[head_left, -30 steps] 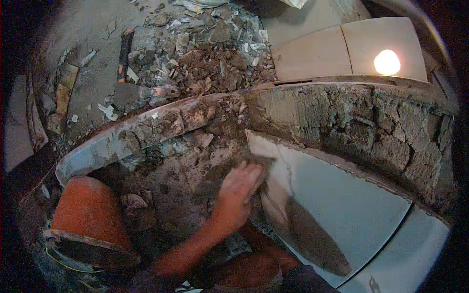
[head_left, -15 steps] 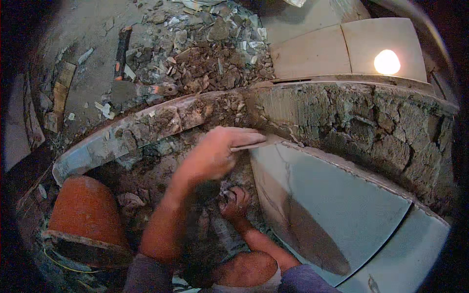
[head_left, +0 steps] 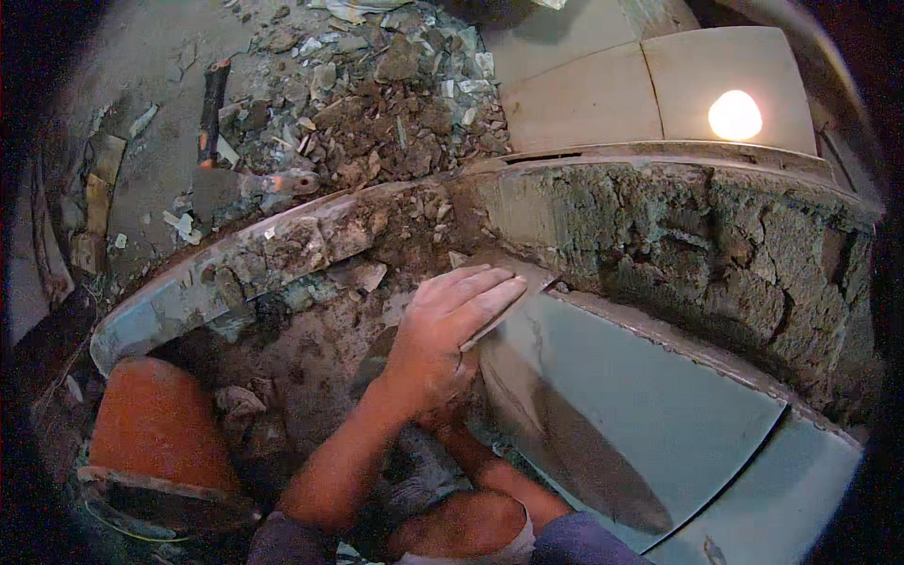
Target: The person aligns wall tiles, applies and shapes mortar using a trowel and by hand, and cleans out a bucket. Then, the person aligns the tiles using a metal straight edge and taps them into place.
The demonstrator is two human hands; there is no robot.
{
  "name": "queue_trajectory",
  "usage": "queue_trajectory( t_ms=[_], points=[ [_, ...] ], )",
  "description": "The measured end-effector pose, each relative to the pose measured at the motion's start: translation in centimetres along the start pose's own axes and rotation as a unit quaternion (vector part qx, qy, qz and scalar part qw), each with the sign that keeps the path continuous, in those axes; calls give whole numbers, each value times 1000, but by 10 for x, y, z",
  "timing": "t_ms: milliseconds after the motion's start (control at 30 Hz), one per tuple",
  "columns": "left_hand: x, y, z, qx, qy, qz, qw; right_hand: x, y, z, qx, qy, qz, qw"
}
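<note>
My left hand is at the near corner of the large pale blue-green tile. Its fingers are stretched close together along a thin flat piece of tile, whose pale edge shows under them; the thumb is hidden. Below and behind it, my right hand is mostly covered by the left hand, so its fingers do not show. A rough mortar-covered wall rises behind the large tile, and the left hand's fingertips point toward its foot.
An orange bucket lies tipped at the lower left. A low curved tiled kerb crosses the left side, with a heap of rubble beyond. Near it lie a dark-handled hatchet-like tool and a wood piece. Glossy tiles reflect a bright light.
My left hand has moved down and nearer, its back turned more upward, with the thin tile piece tilted. My right hand, partly seen before, is now mostly covered. The view has shifted slightly.
</note>
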State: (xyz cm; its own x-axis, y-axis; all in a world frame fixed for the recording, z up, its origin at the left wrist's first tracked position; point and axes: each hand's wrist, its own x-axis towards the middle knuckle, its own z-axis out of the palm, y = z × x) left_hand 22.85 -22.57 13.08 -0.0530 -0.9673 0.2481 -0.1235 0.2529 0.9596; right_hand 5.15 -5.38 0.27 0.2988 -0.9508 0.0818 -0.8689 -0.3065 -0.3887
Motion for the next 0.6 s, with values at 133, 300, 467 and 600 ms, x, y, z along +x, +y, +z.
queue_trajectory(
  t_ms=[133, 300, 467, 600],
  points=[
    [7, -1, -12, 3, -81, -23, 996, 0, 1, -4, 24, 8, -11, 1000],
    [36, -16, -40, -59, -177, -4, 982, 6, 2, -6, 3, 5, -82, 997],
    [66, -23, -51, -144, -237, -23, 961, 12, 0, -4, 8, 33, -90, 995],
    [80, -30, -58, -132, -314, -55, 939, 11, -1, -8, -28, 18, -88, 996]
  ],
)
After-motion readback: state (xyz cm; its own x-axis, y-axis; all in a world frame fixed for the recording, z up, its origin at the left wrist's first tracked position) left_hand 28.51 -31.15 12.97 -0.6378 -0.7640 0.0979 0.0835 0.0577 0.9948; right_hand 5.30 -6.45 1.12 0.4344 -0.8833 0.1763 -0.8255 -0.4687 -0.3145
